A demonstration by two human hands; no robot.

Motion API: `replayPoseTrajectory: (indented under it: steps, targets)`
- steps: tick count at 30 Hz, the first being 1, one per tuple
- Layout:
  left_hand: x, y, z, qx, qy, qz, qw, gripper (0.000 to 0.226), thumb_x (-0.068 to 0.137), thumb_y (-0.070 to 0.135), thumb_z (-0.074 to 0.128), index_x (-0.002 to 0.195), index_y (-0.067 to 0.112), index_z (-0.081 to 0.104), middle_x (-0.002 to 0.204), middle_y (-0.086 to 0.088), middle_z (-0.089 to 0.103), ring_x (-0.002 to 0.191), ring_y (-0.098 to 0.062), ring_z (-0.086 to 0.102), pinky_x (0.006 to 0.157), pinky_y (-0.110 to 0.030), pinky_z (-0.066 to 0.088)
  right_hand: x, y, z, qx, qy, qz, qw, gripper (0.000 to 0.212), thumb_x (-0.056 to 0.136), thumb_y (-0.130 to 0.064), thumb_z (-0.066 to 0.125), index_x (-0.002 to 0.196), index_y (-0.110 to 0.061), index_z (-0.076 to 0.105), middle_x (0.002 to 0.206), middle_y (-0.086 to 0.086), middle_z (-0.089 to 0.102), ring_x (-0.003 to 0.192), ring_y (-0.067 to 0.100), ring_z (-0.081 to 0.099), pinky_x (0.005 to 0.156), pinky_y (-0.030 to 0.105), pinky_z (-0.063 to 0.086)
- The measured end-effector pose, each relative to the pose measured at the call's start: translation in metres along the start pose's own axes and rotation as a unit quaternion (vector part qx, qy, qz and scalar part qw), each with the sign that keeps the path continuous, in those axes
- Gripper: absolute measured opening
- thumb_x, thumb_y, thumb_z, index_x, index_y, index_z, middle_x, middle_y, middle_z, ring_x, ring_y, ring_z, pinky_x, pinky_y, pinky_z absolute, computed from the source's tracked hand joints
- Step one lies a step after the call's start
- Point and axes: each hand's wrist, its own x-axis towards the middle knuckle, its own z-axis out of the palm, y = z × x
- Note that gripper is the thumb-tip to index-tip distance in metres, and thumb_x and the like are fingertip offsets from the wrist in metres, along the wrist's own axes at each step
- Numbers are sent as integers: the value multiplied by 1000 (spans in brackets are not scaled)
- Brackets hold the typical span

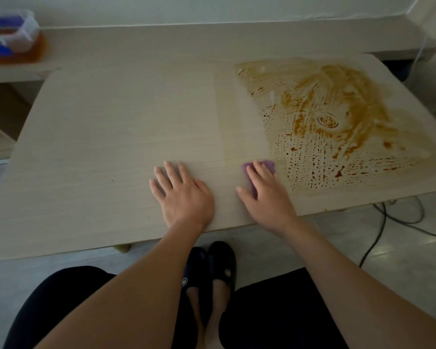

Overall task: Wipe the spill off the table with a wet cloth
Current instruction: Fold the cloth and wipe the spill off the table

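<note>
Purple wet cloth [260, 170] pressed flat under right hand [267, 195], fingers straight, nr tabletop front edge beside brown smeared spill [337, 117]; left hand [184, 195] flat, fingers spread, on pale wood-grain table [98, 147].

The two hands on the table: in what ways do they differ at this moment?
The right hand presses a purple cloth flat against the table; the left hand lies on bare wood with nothing under it. The right hand sits at the edge of the brown spill; the left hand is farther from it. Both are flat, with straight fingers.
</note>
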Motion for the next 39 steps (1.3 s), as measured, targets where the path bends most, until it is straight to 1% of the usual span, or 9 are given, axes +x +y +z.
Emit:
replayPoseTrajectory:
  steps: [4,13,16,22,24,27,29,34,39]
  targets:
    - [0,-1,0,-4,-3,0,1000,68,100,40,15,163,14,14,172,-14,5,157,-38,-6,126,-55,-6,-19,-9,-5,-34,156,65,985,48,97,-50,60,131,-16,66,134,2,60,121,22,54,96,39,51]
    - [0,0,-2,-4,-11,-1,1000,68,101,40,17,164,15,14,172,-14,4,157,-38,-7,126,-55,-7,5,-25,-30,-173,103,107,974,22,93,-27,59,78,-17,72,68,-3,60,58,17,55,49,26,34]
    - [0,0,-2,-6,-12,-2,1000,68,100,40,17,164,14,15,172,-14,5,157,-38,-7,126,-55,-7,8,-22,-43,82,110,191,972,31,90,-27,63,62,-15,70,58,-17,63,44,11,59,40,22,37]
    - [1,0,-3,-2,-14,-1,1000,68,100,39,16,164,14,15,172,-15,5,157,-38,-7,126,-55,-7,12,-17,-62,549,37,332,766,8,87,-11,64,89,-5,69,82,9,71,76,23,70,61,33,58]
    - [0,0,-2,-1,-11,-1,1000,68,100,39,17,163,14,15,172,-15,5,157,-38,-6,126,-55,-6,3,-9,-57,514,14,343,786,9,87,-10,64,90,-4,69,82,9,72,76,24,70,60,32,56]
    - [0,0,-2,3,-11,3,1000,68,100,39,15,163,13,15,172,-15,5,157,-39,-6,126,-56,-6,-9,7,-50,298,52,301,904,9,88,-17,63,80,-16,66,69,-6,64,66,14,60,61,25,44]
    - [0,0,-2,7,-10,1,1000,68,101,39,15,163,13,15,172,-15,6,157,-39,-5,126,-56,-5,-13,10,-48,151,84,252,952,16,91,-22,62,105,-23,70,95,-12,68,87,8,64,75,27,49]
    - [-1,1,-1,1,-5,2,1000,67,101,39,17,163,13,15,172,-15,6,157,-39,-5,126,-56,-4,-10,-8,-22,31,81,51,995,53,109,-36,39,156,-14,38,161,4,39,149,20,34,120,33,27]
    - [0,0,1,3,4,2,1000,70,99,40,13,163,13,15,171,-15,7,157,-39,-5,126,-56,-5,3,-17,19,-117,-34,17,992,74,107,-57,7,164,-13,-9,171,3,-18,156,15,-20,127,39,-12]
